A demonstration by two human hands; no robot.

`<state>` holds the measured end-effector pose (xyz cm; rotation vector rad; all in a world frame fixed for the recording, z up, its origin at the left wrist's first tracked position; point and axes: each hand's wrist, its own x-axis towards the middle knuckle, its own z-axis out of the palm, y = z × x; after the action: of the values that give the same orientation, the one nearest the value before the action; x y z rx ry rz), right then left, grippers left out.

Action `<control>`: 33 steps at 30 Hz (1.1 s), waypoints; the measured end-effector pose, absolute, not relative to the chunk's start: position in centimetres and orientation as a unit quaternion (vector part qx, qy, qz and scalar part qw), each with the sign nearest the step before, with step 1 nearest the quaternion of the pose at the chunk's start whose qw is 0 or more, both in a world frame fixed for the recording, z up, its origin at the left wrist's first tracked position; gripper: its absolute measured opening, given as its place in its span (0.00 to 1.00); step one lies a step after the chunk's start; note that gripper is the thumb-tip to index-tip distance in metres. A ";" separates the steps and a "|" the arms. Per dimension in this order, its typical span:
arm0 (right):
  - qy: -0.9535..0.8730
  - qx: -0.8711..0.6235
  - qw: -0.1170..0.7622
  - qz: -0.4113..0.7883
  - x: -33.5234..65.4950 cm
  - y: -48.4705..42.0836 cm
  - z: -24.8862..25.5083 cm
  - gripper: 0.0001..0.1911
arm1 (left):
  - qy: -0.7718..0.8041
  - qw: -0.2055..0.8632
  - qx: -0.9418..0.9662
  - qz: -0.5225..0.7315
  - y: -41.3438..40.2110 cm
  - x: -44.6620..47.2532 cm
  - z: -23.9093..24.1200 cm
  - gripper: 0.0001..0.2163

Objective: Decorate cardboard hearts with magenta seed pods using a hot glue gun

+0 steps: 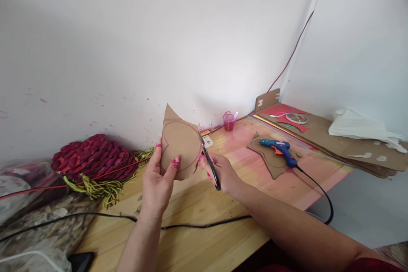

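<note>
A piece of brown cardboard [183,138] with a rounded outline drawn in reddish marker is held up above the wooden table. My left hand [161,182] grips it at the lower left, thumb on the front face and fingers behind. In my right hand [223,172] is a pair of black-handled scissors [210,163], its blades pointing up along the cardboard's right edge, close to the drawn line. The far side of the cardboard is hidden, and so is part of the right hand's grip.
A blue glue gun [277,146] lies on another cardboard piece [270,168], its black cord trailing off the table. A cup of pink liquid [228,122] stands by the wall. Cardboard sheets [321,134] are stacked right; a maroon layered piece [95,157] and plastic bags [25,187] sit left.
</note>
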<state>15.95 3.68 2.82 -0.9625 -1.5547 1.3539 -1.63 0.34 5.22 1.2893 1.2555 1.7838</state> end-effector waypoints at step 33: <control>-0.638 -0.378 0.409 0.531 15.9 4.1 3.3 0.29 | 0.466 0.363 0.487 0.643 0.2 -2.8 5.5 0.34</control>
<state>15.88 4.07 3.27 -0.9533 -1.6081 1.3377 -2.83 0.23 5.52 1.2541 1.1986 1.6559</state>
